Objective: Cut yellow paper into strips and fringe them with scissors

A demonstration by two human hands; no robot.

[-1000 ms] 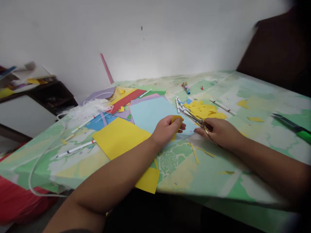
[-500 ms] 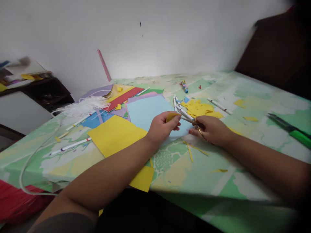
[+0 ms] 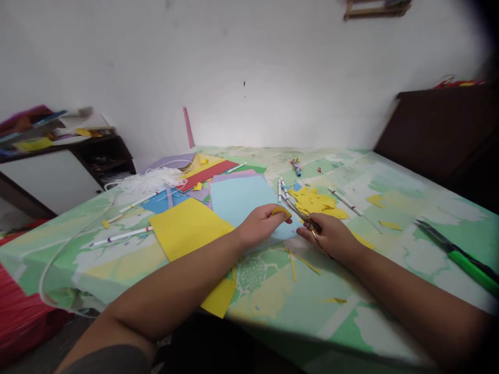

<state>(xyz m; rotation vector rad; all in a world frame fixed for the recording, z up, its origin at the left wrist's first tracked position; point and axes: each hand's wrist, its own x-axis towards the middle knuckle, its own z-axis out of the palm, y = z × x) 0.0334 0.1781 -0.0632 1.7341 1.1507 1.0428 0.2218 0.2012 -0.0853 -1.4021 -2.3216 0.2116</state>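
With left hand [image 3: 260, 226] closely pinching a small, curved yellow paper piece [image 3: 281, 211], gripped silver-bladed, gold-handled scissors [image 3: 309, 222] in tightly curled right hand [image 3: 333, 236] over the tabletop [image 3: 268, 301], between front and back edges; aimed their long axis aslant, toward the back-left corner.

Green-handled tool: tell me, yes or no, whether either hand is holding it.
No: the green-handled tool lies on the tablecloth, while the left hand pinches a yellow paper piece and the right hand holds gold-handled scissors.
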